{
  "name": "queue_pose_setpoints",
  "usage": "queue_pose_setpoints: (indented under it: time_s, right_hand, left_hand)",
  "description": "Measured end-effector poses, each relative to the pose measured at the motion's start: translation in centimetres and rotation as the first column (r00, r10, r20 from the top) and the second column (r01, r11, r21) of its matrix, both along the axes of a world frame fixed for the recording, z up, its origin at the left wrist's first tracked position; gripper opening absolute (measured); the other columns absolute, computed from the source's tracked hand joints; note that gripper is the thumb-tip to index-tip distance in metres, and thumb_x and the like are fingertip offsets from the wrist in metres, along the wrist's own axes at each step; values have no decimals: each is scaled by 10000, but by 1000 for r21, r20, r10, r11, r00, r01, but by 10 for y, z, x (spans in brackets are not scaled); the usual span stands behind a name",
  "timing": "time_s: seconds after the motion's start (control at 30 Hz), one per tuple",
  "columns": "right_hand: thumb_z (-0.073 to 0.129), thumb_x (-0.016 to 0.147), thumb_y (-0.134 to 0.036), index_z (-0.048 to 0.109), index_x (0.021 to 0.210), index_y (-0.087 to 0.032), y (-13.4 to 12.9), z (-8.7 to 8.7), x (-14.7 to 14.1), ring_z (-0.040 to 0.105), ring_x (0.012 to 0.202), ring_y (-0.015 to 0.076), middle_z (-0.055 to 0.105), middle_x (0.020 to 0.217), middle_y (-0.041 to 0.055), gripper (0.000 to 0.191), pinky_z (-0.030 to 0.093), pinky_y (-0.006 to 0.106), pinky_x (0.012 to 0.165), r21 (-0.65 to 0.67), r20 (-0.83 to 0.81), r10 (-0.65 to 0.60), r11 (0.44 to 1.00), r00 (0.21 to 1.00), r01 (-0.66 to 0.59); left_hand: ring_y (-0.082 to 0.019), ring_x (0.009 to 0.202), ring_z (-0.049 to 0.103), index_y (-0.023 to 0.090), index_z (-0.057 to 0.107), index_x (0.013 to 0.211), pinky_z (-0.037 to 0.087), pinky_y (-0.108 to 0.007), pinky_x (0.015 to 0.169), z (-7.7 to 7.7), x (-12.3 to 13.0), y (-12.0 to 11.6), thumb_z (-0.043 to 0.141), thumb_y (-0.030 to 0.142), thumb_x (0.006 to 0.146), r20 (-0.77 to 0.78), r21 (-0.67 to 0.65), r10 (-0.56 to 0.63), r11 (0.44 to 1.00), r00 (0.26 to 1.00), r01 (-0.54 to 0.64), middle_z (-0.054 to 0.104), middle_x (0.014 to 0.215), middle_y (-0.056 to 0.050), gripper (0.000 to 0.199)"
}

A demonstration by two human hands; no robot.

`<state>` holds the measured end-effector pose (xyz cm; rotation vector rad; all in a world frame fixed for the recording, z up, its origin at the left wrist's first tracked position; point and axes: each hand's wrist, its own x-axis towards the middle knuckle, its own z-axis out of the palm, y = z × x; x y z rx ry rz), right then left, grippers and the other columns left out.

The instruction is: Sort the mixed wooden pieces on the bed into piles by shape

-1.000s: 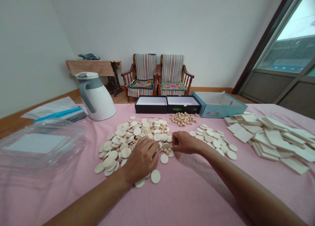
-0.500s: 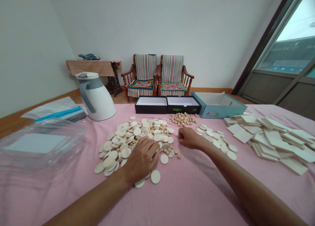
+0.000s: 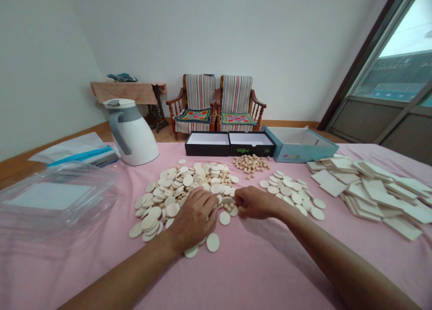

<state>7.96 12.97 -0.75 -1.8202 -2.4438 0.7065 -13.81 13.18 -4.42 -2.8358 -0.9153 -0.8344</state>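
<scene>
A heap of thin round wooden discs (image 3: pixel 168 189), with small wooden beads (image 3: pixel 228 207) mixed in, lies in the middle of the pink cloth. My left hand (image 3: pixel 194 213) rests on the near side of this heap, its fingers curled together and their tips hidden. At the heap's right edge, my right hand (image 3: pixel 253 202) is closed in a pinch beside the beads, thumb and fingertips down by the cloth. What either hand may hold cannot be seen. Beyond my right hand lies a separate group of beads (image 3: pixel 250 163). A smaller group of discs (image 3: pixel 293 194) spreads to its right.
Flat square wooden pieces (image 3: pixel 374 188) are piled at the right. Two black boxes (image 3: pixel 207 150) (image 3: pixel 251 150) and a light blue box (image 3: pixel 303 153) line the far edge. A white jug (image 3: pixel 137 139) and a clear plastic container (image 3: pixel 60 197) stand at the left.
My right hand has moved left and nearer to me, from beside the bead group to the heap's edge, covering where a loose bead lay. My left hand has stayed in place.
</scene>
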Motion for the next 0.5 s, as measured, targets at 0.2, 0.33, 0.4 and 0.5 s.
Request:
queue_pose_setpoints:
  time_s: [0.2,0.33,0.4,0.5]
  right_hand:
    - [571,686,-121,639,762,-150,24,-7,19,549,710,149,667,819,73,107,331,233,578,91,81,-87,993,993,79]
    - [532,751,-119,646,863,-127,52,-11,44,577,779,172,677,872,99,160,340,245,627,288,87,-306,919,948,270]
    - [498,790,-106,628,984,-112,60,-12,54,589,837,178,680,927,112,234,354,247,677,391,38,-387,854,921,343]
    - [469,803,-76,631,994,-131,62,-12,62,593,926,196,679,985,126,256,362,262,747,426,62,-420,831,905,357]
  left_hand:
    - [-217,965,555,169,598,1011,385,-455,1016,-1,-1,0,461,173,895,-17,-10,6,1000,1000,-6,627,960,-75,180]
    - [-214,967,551,165,596,1013,381,-454,1019,-1,-1,0,453,169,899,-27,-8,-1,1000,1000,0,622,967,-75,183]
    - [-212,963,552,167,596,1011,382,-452,1019,0,-1,-1,456,161,894,-20,-3,-1,1000,1000,1,623,966,-73,182]
    - [-209,949,559,174,597,1005,392,-453,1013,0,-1,0,465,166,890,-11,0,-7,1000,1000,7,627,957,-69,176]
